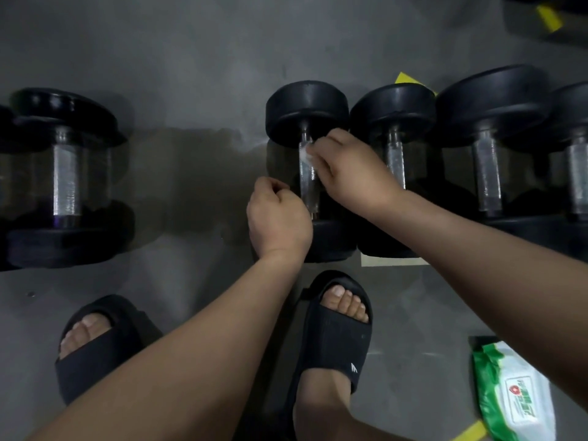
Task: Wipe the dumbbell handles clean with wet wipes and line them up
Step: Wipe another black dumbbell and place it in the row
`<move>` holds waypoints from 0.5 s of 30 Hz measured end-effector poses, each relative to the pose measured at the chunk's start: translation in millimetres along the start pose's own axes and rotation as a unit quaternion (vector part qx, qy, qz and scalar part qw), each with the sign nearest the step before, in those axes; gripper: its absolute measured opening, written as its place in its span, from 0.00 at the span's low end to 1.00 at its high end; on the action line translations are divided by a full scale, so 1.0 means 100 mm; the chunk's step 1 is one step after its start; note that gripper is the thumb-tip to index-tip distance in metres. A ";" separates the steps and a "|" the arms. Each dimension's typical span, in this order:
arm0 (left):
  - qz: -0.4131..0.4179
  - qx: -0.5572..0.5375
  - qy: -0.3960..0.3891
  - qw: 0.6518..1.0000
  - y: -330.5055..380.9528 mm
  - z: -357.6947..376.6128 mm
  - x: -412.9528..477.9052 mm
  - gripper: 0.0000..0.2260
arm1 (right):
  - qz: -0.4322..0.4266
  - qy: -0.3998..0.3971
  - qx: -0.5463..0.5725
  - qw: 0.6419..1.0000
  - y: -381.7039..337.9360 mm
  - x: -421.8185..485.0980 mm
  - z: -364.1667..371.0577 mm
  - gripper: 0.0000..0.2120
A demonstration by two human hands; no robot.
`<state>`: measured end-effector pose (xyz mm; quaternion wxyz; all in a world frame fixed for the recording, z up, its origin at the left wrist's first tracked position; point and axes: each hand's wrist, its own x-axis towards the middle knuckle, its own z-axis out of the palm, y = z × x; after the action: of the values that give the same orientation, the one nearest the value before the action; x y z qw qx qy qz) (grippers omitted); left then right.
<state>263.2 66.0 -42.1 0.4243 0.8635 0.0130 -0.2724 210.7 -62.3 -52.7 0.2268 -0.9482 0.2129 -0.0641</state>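
Dumbbells lie in a row on the grey concrete floor (197, 58), each with black round rubber heads and a knurled metal bar. The one being cleaned, the black rubber dumbbell at the middle (307, 105), lies touching a matching dumbbell on its right (393, 106); two larger black dumbbells (490, 100) follow further right. The right hand (353, 173) pinches a small white wet wipe (306, 152) between thumb and fingertips and presses it against the upper part of the middle dumbbell's metal handle (308, 179). The left hand (278, 214) is curled into a loose fist just beside the lower end of that handle; whether its fingers grip the bar cannot be told. Well apart to the left lies another black dumbbell with a thicker handle (65, 179). A green and white pack of wet wipes (515, 393) lies on the floor at lower right, near the person's feet in black slide sandals (337, 332)
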 end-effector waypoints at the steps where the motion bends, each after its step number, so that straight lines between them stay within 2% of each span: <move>1: 0.003 -0.002 0.002 1.000 0.00 0.01 0.00 0.07 | 0.016 0.016 -0.004 1.000 0.01 0.05 0.00 0.14; 6: 0.007 -0.003 0.003 1.000 0.00 0.01 0.00 0.07 | 0.025 0.032 -0.022 0.999 0.01 0.12 0.01 0.09; 10: 0.005 -0.001 0.002 1.000 -0.01 0.00 0.02 0.08 | 0.034 0.008 0.022 0.999 0.04 0.12 0.00 0.11; 12: 0.007 0.002 0.003 1.000 -0.01 0.00 0.03 0.08 | 0.011 -0.045 0.059 0.997 0.05 0.04 -0.10 0.08; 13: 0.009 0.003 0.005 1.000 -0.02 0.00 0.04 0.08 | -0.015 -0.091 0.067 0.994 0.06 -0.01 -0.16 0.05; 15: 0.011 0.005 0.013 1.000 -0.03 0.00 0.06 0.07 | -0.067 -0.189 0.068 0.977 0.02 -0.08 -0.23 0.06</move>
<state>267.1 66.8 -47.2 0.4225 0.8691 0.0079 -0.2572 198.0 -69.9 -33.5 0.3217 -0.9378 0.0973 0.0868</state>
